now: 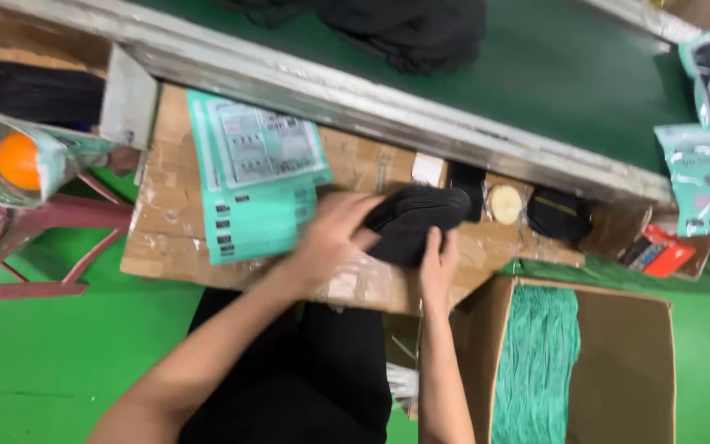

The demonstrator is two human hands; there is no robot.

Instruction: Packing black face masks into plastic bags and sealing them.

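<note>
Both my left hand [334, 234] and right hand [437, 261] are closed around this soft black folded fabric bundle [412, 220]. Looks light and floppy, so I'd grip the edges.

At your ten o'clock a bag with an orange ball [18, 160] sits over a pink plastic chair [59, 222]. Teal mailer bags [256, 185] lie on the cardboard-covered counter [166, 238]. At two o'clock sits a round tape roll [504, 204]; at five o'clock, a cardboard box [626, 370] stacked with teal bags [536, 362].
</note>
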